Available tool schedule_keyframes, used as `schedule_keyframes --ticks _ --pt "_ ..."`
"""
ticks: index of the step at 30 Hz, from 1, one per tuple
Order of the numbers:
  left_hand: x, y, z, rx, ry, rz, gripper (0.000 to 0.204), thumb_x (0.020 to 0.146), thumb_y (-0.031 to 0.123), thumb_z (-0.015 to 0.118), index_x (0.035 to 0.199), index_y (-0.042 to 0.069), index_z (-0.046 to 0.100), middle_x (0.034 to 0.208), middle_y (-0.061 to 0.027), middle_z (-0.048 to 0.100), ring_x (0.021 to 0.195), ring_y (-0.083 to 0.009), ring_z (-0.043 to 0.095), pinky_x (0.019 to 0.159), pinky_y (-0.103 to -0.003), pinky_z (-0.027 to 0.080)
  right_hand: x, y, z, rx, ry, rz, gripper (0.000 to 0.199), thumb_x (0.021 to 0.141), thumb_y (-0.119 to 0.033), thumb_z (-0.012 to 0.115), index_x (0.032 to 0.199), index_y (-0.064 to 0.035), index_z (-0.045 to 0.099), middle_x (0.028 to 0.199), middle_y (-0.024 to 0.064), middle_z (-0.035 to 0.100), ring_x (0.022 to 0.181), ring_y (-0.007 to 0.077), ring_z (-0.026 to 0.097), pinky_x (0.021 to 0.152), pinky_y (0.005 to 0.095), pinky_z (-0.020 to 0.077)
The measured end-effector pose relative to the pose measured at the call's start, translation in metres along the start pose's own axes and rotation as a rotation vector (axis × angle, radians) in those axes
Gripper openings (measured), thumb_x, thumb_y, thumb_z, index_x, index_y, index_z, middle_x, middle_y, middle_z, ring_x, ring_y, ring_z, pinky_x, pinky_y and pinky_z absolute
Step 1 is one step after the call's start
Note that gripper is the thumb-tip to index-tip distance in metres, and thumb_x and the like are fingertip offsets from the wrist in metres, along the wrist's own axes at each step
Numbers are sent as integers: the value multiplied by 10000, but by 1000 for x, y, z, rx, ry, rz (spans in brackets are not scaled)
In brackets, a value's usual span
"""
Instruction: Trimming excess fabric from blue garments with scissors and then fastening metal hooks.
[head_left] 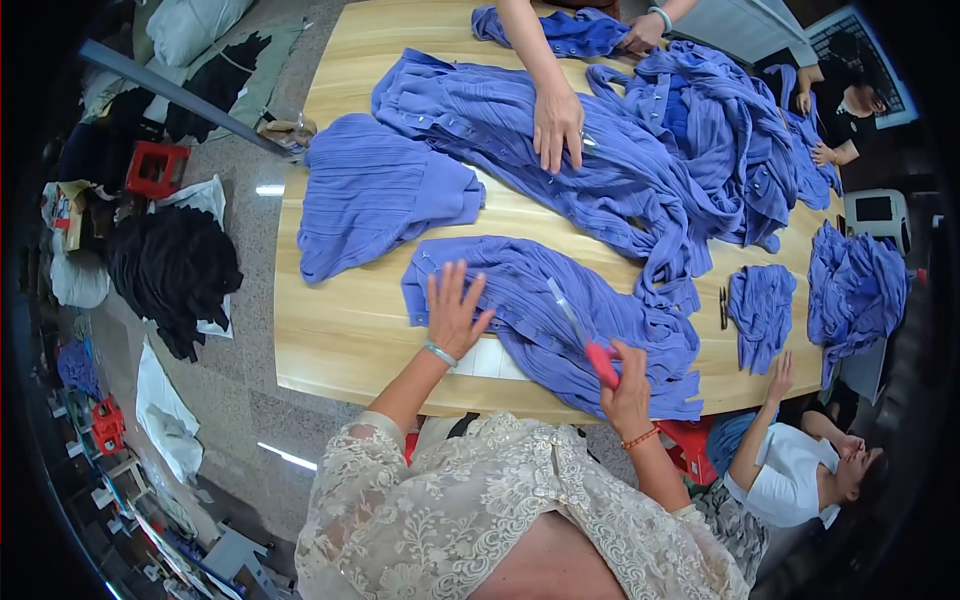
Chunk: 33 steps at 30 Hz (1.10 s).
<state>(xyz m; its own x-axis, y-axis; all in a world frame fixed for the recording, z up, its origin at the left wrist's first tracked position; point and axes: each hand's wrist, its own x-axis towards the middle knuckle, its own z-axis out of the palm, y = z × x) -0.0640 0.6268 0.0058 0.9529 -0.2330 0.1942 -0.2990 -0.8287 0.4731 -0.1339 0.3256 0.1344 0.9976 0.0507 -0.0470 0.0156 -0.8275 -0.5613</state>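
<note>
Spread in front of me is a violet-blue ribbed knit garment (pixel 600 305), with small buttons along its front. On its left end lies my left hand (pixel 456 310), fingers spread, holding nothing. My right hand (pixel 627 385) is wrapped round the red handle of a pair of scissors (pixel 572 318). The long silvery blades point up and left over the garment. White rectangles (pixel 487 357) show on the table between the garment and its near edge. Left of and beyond my garment lies a folded violet-blue knit piece (pixel 380 190).
Across the wooden table (pixel 335 335), a co-worker's hand (pixel 558 125) rests on a long violet-blue garment (pixel 450 110). More garments heap (pixel 715 130) at the back right. A black tool (pixel 723 308) lies near a small piece. A seated person (pixel 795 470) is close on my right.
</note>
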Motion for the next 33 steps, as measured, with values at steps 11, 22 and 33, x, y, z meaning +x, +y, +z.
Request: schedule_keyframes --ticks 11,22,33 --pt "-4 -38 1 74 -176 5 769 790 498 693 1458 232 421 1547 -244 233 1433 -447 179 1130 -629 103 19 -42 28 -115 -453 -18 234 816 -110 616 1032 -77 531 915 151 648 755 368 645 643 488 487" --pt "-15 -26 13 175 -195 -18 791 829 560 614 1497 221 356 1585 -216 165 1460 -425 112 1128 -637 31 1 -25 31 -91 -492 -25 195 824 -159 629 973 -60 552 762 174 657 716 361 656 622 463 500" --pt "-29 85 55 -1 -348 428 647 838 419 665 1410 193 464 1556 -115 283 1441 -392 195 1101 -681 106 -75 37 -22 -134 -376 220 188 817 -127 629 977 -60 557 896 159 653 844 358 645 707 461 501"
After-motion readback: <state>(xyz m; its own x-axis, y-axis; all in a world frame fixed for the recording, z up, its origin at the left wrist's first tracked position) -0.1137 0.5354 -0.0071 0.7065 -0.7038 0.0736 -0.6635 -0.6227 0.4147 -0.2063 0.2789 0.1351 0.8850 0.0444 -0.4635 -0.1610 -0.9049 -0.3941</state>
